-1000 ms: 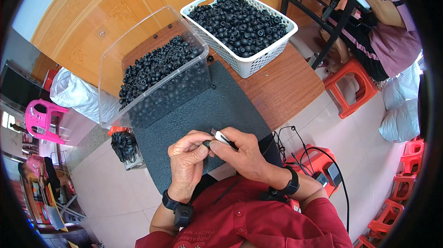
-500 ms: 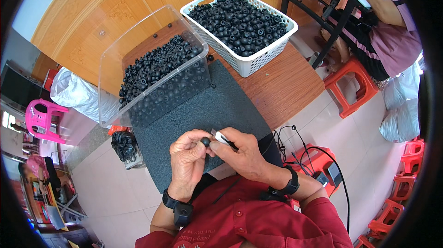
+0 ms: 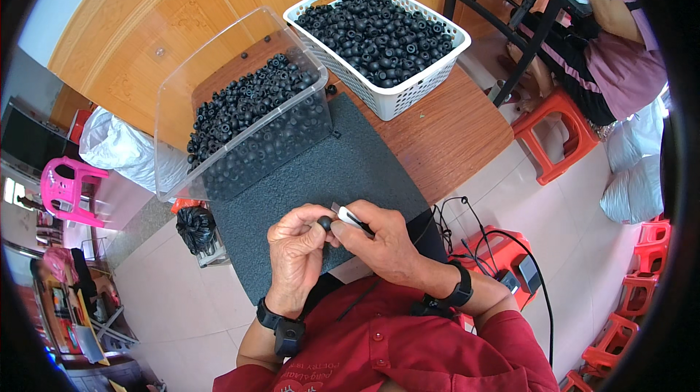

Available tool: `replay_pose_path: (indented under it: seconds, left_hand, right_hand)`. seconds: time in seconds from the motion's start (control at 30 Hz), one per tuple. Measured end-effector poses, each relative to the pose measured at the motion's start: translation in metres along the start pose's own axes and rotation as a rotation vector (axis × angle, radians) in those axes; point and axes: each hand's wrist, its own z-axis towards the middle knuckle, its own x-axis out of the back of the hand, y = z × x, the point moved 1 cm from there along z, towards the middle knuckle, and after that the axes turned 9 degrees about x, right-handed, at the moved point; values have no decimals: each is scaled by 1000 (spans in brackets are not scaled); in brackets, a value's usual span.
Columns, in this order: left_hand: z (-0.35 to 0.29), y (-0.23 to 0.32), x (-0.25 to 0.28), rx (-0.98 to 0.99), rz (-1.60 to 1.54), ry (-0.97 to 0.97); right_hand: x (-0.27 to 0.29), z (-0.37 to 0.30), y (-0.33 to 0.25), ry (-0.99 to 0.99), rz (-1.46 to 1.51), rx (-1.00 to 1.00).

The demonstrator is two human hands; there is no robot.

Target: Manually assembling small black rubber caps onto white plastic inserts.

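Note:
Between the thumb and fingers of my left hand (image 3: 297, 246) is a small round black rubber piece (image 3: 325, 223). My right hand (image 3: 380, 240) grips a white-handled utility knife (image 3: 348, 216), its short blade (image 3: 335, 208) reaching over toward the piece. Both hands meet above the near part of a dark textured mat (image 3: 292, 180). Whether the blade touches the piece cannot be made out. Beyond the mat's far edge stand a clear plastic bin (image 3: 240, 166) and a white perforated basket (image 3: 397, 104), both heaped with similar black pieces.
The brown wooden table (image 3: 459, 137) lies under mat and basket. At right, cables and adapters rest on a red stool (image 3: 496, 250). A person in a pink top (image 3: 623, 75) sits at another table. A black plastic bag (image 3: 195, 227) is left of the mat; a pink chair (image 3: 67, 184) stands farther left.
My hands keep nearly the same pose, the knife still beside the black piece. The seated person's arm at the far right has shifted slightly.

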Motion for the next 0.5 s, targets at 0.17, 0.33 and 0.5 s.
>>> replay_pose_path:
  seconds: [0.17, 0.33, 0.5]
  left_hand:
    - [0, 0, 2, -3, 10, -8]
    - [-1, -1, 2, 5, 21, 5]
    - [1, -4, 9, 65, -20, 18]
  right_hand:
    - [-2, 0, 4, 4, 15, 4]
    - [-4, 0, 10, 24, -14, 41]
    - [-2, -1, 8, -2, -25, -9]
